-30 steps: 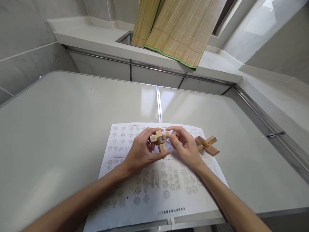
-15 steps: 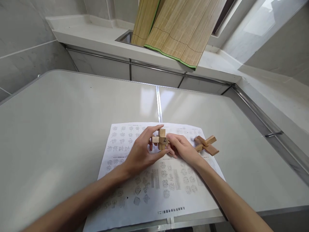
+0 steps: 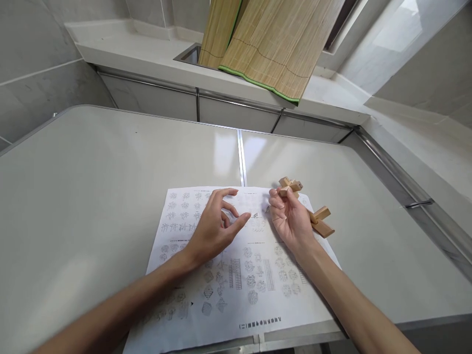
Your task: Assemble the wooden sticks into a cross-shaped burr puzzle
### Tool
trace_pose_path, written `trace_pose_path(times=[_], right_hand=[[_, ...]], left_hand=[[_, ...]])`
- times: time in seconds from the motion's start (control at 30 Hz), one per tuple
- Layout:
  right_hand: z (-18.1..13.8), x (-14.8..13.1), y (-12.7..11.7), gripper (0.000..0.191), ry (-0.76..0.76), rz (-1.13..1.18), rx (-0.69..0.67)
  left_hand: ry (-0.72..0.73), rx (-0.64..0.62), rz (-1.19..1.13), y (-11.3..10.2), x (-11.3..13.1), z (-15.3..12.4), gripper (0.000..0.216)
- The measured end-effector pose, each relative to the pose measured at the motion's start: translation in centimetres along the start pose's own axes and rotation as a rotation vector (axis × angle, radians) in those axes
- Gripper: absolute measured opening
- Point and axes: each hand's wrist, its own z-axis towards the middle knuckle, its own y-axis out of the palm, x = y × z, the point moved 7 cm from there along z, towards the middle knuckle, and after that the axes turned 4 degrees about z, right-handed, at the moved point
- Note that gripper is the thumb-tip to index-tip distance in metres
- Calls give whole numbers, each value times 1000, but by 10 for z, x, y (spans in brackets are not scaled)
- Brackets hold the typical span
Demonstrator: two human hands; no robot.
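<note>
My right hand (image 3: 291, 221) is turned palm up over the printed sheet (image 3: 236, 275) and pinches a small wooden cross puzzle (image 3: 289, 187) at its fingertips, lifted toward the sheet's far right corner. My left hand (image 3: 216, 228) hovers over the middle of the sheet with its fingers curled apart and nothing in them. A second wooden cross piece (image 3: 321, 222) lies on the sheet's right edge, partly hidden behind my right hand.
The sheet of diagrams lies on a white table (image 3: 92, 196) with a metal seam (image 3: 240, 157) down its middle. Beyond it runs a counter (image 3: 155, 54) with a sink, where rolled bamboo mats (image 3: 265, 44) lean. A metal rail (image 3: 401, 182) borders the right side.
Both hands held the small wooden puzzle together before. Now my left hand has let go and my right hand has carried the puzzle up and to the right.
</note>
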Motion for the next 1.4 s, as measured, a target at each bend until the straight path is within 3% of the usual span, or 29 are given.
trace_pose_path(times=[0.13, 0.4, 0.8, 1.0, 1.4], right_hand=[[0, 1, -8, 22, -44, -16, 73], [-3, 14, -5, 24, -22, -58, 19], [-11, 27, 15, 22, 186, -188, -173], [-12, 26, 19, 25, 191, -316, -230], [-17, 25, 23, 29, 188, -414, -261]], left_hand=[[17, 13, 31, 0, 3, 0, 40], [46, 20, 68, 0, 5, 1, 29], [87, 3, 117, 1, 8, 1, 21], [151, -33, 133, 4, 11, 3, 11], [164, -88, 124, 7, 12, 3, 13]])
